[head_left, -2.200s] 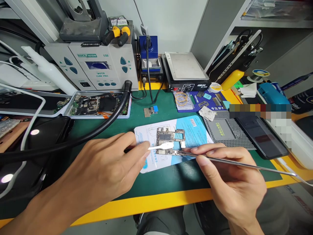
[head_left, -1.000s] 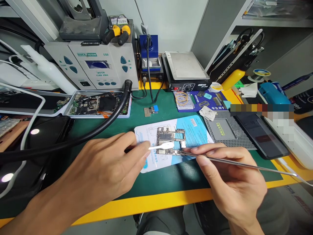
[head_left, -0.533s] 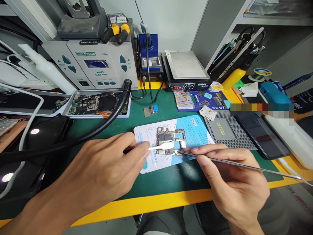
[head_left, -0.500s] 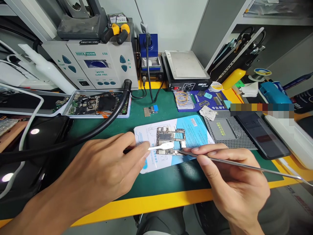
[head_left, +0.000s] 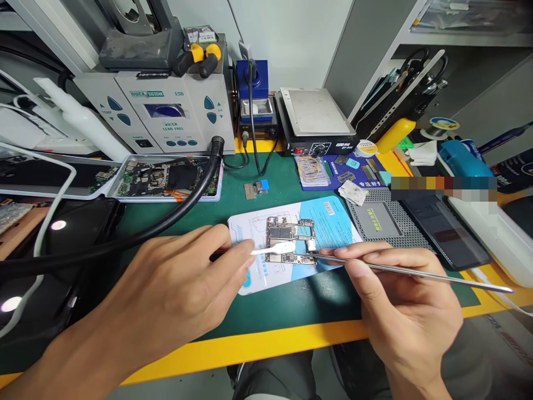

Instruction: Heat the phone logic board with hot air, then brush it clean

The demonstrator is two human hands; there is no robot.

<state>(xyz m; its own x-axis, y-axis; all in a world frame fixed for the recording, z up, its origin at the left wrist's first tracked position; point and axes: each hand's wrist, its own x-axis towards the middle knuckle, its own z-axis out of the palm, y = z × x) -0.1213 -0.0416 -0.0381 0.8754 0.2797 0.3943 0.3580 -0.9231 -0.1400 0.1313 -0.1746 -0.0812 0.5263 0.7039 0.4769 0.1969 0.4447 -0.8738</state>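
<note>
A phone logic board (head_left: 283,233) with an open cut-out lies on a white-and-blue printed card (head_left: 333,222). From the left, my left hand (head_left: 195,278) is closed on a thin white cable, and its white plug (head_left: 282,248) reaches over the board's lower middle. Whether the plug touches the board I cannot tell. My right hand (head_left: 408,300) pinches slim metal tweezers (head_left: 416,272), held nearly level. Their tips are at the board's lower right edge, to the right of the plug.
Behind stand a grey hot-air station (head_left: 166,119) and a flat heating plate (head_left: 316,114). A thick black hose (head_left: 179,205) crosses the left side. Opened phone parts (head_left: 166,180) sit in a tray. A perforated metal mat (head_left: 387,214) and dark phone (head_left: 445,228) lie at right.
My right hand has shifted slightly right, and the tweezers have drawn back a little, with their rear end raised. My left hand and the white plug stay nearly in place.
</note>
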